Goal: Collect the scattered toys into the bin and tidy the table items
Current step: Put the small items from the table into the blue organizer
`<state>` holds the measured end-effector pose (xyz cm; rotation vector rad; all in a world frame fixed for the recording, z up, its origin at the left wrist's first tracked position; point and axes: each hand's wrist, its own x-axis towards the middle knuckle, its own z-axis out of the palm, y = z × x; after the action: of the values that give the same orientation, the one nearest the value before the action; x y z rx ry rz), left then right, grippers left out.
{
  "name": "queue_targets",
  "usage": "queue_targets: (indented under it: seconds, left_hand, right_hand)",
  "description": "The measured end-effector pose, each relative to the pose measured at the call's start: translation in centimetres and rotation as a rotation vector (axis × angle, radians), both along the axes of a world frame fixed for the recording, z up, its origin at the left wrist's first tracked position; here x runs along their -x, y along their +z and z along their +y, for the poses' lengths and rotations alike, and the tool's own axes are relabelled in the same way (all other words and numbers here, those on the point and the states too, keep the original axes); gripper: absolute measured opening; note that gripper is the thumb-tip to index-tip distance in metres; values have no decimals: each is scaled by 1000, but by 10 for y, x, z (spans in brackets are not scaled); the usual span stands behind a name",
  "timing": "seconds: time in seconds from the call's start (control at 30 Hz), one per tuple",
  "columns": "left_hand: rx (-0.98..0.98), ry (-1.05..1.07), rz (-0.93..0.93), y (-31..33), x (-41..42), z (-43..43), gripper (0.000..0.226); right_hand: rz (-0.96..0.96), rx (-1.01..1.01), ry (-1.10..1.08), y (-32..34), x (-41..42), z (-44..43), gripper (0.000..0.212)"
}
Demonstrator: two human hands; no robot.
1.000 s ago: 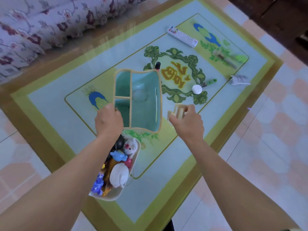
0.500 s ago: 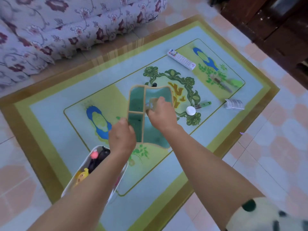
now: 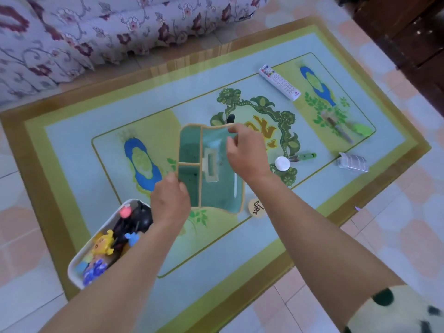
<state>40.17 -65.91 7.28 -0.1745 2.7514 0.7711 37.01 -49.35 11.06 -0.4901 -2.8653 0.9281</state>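
A teal organizer box (image 3: 216, 193) with tan-edged compartments stands at the middle of the table (image 3: 108, 121). My left hand (image 3: 170, 200) grips its near left rim. My right hand (image 3: 247, 152) pinches the far right corner of its rim. A pale rectangular clip (image 3: 210, 168) lies inside the large compartment. A white toy bin (image 3: 72, 275) sits at the near left table edge, partly under my left forearm. It holds a yellow figure (image 3: 103, 243), a black toy (image 3: 141, 217) and several other small toys.
On the right half of the table lie a white remote (image 3: 280, 82), a white round cap (image 3: 282, 163), a green pen (image 3: 304, 156), a silver packet (image 3: 352, 162) and a green-ended brush (image 3: 341, 128). A round tan tag (image 3: 256, 207) lies by the organizer. A floral sofa (image 3: 96, 25) stands behind.
My right hand carried the pale clip from beside the organizer into its large compartment, let it go and moved to the far rim. My left hand stayed on the near rim.
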Motion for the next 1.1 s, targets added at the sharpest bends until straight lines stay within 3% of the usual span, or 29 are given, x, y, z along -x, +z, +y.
queue_targets:
  seconds: [0.1,0.37,0.5,0.57,0.73,0.83,0.97,1.03,1.1]
  left_hand:
    - [14,8,-17,-5,-8,-4,20]
    - [51,-49,-74,-21,-33,5,22]
    - [9,-51,-47,-28,-43,10,20]
    - [-1,-51,-43,-32,-46,11,19]
    - [-10,-43,-50,-35,-49,11,11]
    - [-14,-44,-45,-35,-49,11,11]
    - [-6,-64,-39,-32,-48,11,15]
    - [-11,-73,-29,-25,-48,12,16]
    - [-24,-72,-19,-15,-49,13,18]
  right_hand:
    - [29,3,-94,-9,-28,26,23]
    - [-529,-50,-71,-76,-98,60,40]
    - [-663,-125,-25,-109,-120,54,57]
    - [-669,-158,-17,-125,-125,49,56]
    - [-592,-228,-39,-151,-129,48,31]
    - [-515,-166,-76,-138,-126,58,33]
    - [-76,-63,-190,-86,-113,69,40]
    - [104,25,-130,-49,-103,68,44]
    - [158,78,15,-13,-96,58,48]
